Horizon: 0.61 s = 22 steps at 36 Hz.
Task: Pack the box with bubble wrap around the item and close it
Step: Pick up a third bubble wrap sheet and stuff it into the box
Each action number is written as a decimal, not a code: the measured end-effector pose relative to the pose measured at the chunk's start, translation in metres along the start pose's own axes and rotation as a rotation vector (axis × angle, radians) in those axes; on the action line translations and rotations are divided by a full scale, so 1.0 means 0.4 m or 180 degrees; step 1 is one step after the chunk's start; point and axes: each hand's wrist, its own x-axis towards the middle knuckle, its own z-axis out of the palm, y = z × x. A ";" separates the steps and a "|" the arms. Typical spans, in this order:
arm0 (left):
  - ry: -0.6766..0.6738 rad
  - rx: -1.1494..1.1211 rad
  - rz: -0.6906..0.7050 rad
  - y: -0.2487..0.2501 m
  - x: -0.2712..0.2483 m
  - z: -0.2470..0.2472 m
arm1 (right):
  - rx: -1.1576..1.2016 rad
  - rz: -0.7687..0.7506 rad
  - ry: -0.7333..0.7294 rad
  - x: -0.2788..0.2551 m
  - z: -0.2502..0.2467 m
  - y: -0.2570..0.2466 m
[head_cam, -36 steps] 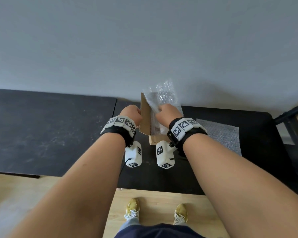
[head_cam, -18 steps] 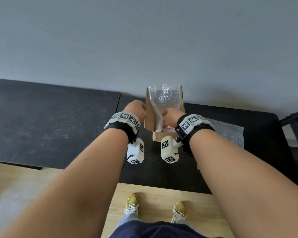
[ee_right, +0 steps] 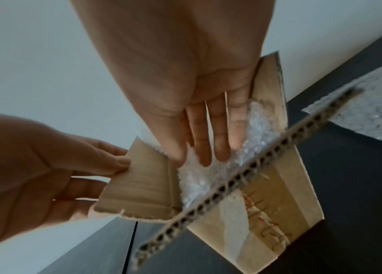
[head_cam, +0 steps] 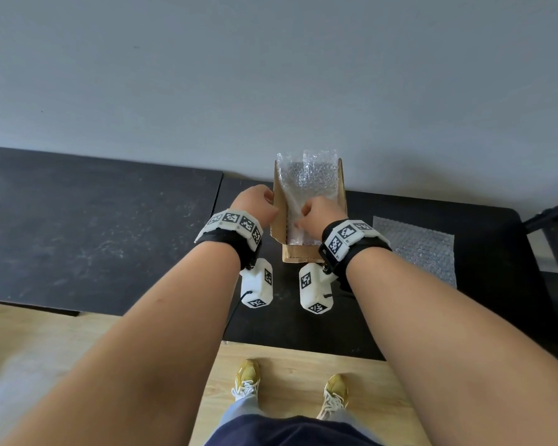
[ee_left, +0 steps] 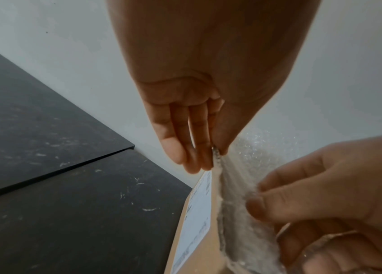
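Observation:
An open cardboard box (head_cam: 300,254) stands on the black table near the wall, lined with bubble wrap (head_cam: 306,175) that sticks up past its far rim. My left hand (head_cam: 261,201) pinches the box's raised left flap (ee_right: 143,185) between thumb and fingers, together with the wrap's edge in the left wrist view. My right hand (head_cam: 313,210) reaches down inside the box. In the right wrist view my right hand (ee_right: 199,155) pinches a fold of wrap between thumb and fingers. The item is hidden under the wrap.
A spare sheet of bubble wrap (head_cam: 419,246) lies flat to the right of the box. A second dark tabletop (head_cam: 78,220) adjoins on the left with a seam between. The grey wall stands right behind the box. A black frame (head_cam: 554,220) stands at the far right.
The box has squared up to face me. The bubble wrap, which leaned out over the rim, now sits inside the walls. My right hand has sunk deeper into the box.

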 end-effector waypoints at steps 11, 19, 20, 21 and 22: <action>0.0620 -0.0467 0.0037 0.104 -0.003 -0.031 | 0.1285 0.0050 0.1210 -0.033 -0.137 0.010; -0.0160 -0.2089 -0.0239 0.210 -0.013 -0.054 | 0.2477 0.0294 0.1075 -0.040 -0.236 0.082; -0.0331 -0.2460 -0.0269 0.215 -0.014 -0.051 | 0.2469 0.0332 0.1048 -0.046 -0.241 0.092; -0.0476 -0.2676 -0.0236 0.218 -0.013 -0.047 | 0.2454 0.0373 0.1010 -0.051 -0.243 0.102; -0.0560 -0.2808 -0.0166 0.222 -0.017 -0.044 | 0.2434 0.0368 0.0979 -0.054 -0.243 0.113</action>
